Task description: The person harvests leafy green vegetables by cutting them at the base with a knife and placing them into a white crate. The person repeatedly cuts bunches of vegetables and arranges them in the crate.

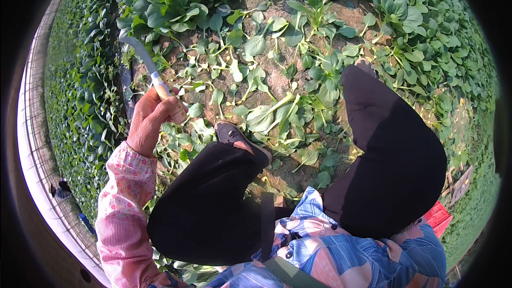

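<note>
My left hand [151, 117], in a pink floral sleeve, grips a sickle [145, 58] by its pale handle. The curved metal blade points up and to the left, over the edge of the leafy greens [168, 8]. My right hand is out of view. Before me, between and beyond my knees, cut leaves [260, 119] with pale stalks lie scattered on brown soil [280, 76]. A small standing leafy plant [316, 18] grows at the upper middle of the bare patch.
Dense greens [420, 28] grow at the upper right and more rows [80, 100] run along the left. A red plastic crate [438, 218] stands behind my knee at the lower right. My shoe [236, 138] rests among the leaves. A person [62, 191] is far off at the left edge.
</note>
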Available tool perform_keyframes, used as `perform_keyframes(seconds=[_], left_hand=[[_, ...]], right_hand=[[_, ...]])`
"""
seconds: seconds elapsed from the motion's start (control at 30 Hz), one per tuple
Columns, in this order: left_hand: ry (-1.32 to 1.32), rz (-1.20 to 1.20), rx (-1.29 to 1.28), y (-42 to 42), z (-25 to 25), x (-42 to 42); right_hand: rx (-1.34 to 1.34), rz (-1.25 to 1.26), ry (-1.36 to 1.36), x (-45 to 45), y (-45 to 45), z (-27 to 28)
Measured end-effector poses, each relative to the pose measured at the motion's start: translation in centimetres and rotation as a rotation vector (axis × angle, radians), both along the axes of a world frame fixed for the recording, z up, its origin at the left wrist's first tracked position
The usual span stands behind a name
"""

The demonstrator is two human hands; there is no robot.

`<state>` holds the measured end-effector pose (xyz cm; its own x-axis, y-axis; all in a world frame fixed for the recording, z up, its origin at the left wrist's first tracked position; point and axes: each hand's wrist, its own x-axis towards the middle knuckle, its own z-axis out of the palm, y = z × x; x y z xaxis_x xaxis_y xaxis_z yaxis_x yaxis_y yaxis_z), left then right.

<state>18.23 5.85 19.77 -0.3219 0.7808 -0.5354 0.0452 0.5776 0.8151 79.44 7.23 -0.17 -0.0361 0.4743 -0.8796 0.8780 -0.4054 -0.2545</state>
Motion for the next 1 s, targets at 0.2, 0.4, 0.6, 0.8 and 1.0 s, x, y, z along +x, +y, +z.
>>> perform_keyframes(seconds=[0.2, 0.4, 0.6, 0.8, 1.0], left_hand=[[-0.005, -0.25, 0.017, 13.5, -11.3, -2.9], [0.06, -0.377, 0.087, 21.1, -14.3, 0.8], [0.292, -0.388, 0.005, 17.6, -10.6, -0.9], [0.448, -0.217, 0.078, 15.5, -8.2, -0.4], [0.459, -0.24, 0.337, 23.1, -1.8, 6.8]], right_hand=[[-0.062, -0.125, -0.043, -2.2, 3.7, -0.4], [-0.061, -0.138, -0.045, -5.3, 9.6, 0.7], [-0.052, -0.044, 0.071, -9.1, 18.2, -2.0], [-0.005, 0.096, 0.27, -14.2, 28.3, -4.3], [0.089, 0.176, 0.676, -20.7, 38.2, 2.2]])
